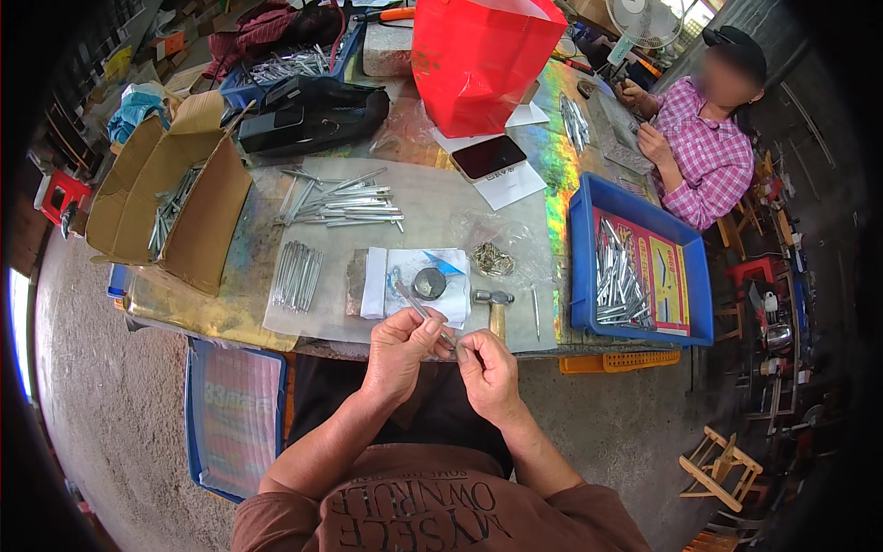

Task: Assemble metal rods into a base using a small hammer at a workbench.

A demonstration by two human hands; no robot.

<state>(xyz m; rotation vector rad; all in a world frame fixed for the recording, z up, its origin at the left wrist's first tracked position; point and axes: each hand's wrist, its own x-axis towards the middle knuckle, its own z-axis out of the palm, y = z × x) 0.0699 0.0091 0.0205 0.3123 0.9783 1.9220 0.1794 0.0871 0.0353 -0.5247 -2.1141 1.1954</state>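
Slim silvery metal rod [413,302], one, held slantwise at the near edge of the table [189,306]. Pinched firmly between thumb and fingers of the left hand [397,348]; at its lower end, bent fingers of the right hand [490,370], cannot tell how tightly closed or on what. Close by at two o'clock, one steel-headed hammer [495,297] with wooden handle. At twelve, directly ahead, one round grey metal block [429,283] on white paper [375,294]. At two, one lone silvery rod [536,313]. At one, small brass-coloured parts [493,259], too many to count. At ten, one row of silvery rods [296,276], too tightly packed to count; at eleven, one loose rod pile [354,204]. At two, one rod-filled blue plastic tray [700,285]. At ten, one open brown cardboard box [210,216]. Beyond, near twelve, one black phone [487,157], then one glossy red bag [483,69], blocking sight of the table behind. At two, one person [713,175] in pink checks.
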